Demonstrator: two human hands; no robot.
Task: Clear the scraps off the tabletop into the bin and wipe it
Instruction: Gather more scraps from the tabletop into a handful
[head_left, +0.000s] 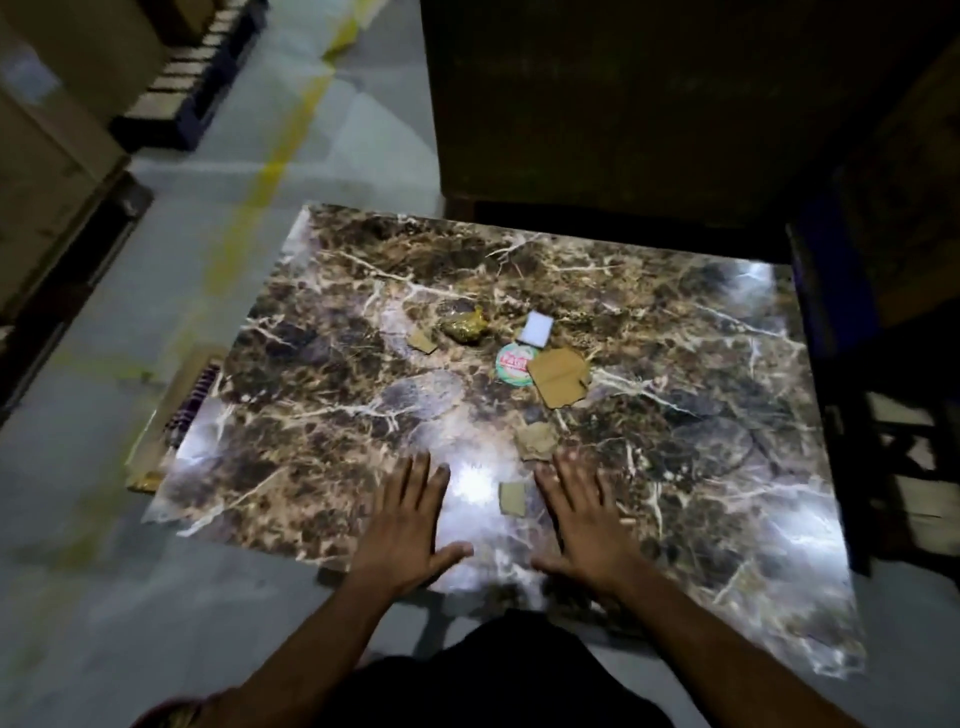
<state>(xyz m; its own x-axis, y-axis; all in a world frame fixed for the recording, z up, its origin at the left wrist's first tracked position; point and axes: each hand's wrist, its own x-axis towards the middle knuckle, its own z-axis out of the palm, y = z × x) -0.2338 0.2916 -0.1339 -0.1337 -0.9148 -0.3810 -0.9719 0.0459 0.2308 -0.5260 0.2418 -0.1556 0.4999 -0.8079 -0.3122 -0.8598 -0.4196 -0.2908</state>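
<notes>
Scraps lie on a glossy brown marble-patterned tabletop (675, 415). Near its middle are a crumpled gold wrapper (464, 327), a small cardboard bit (422, 341), a white square piece (537, 328), a round green-and-red lid (513, 365) and a large torn cardboard piece (558, 376). Closer to me lie a crumpled brown scrap (537, 441) and a small cardboard square (511, 498). My left hand (408, 525) and my right hand (584, 519) rest flat on the near edge, fingers spread, holding nothing. The small square lies between them.
A cardboard box (176, 410) sits on the floor by the table's left edge. A dark cabinet (623, 104) stands behind the table, and a dark frame (883, 415) is to its right. The grey floor (260, 130) with a yellow line stretches left.
</notes>
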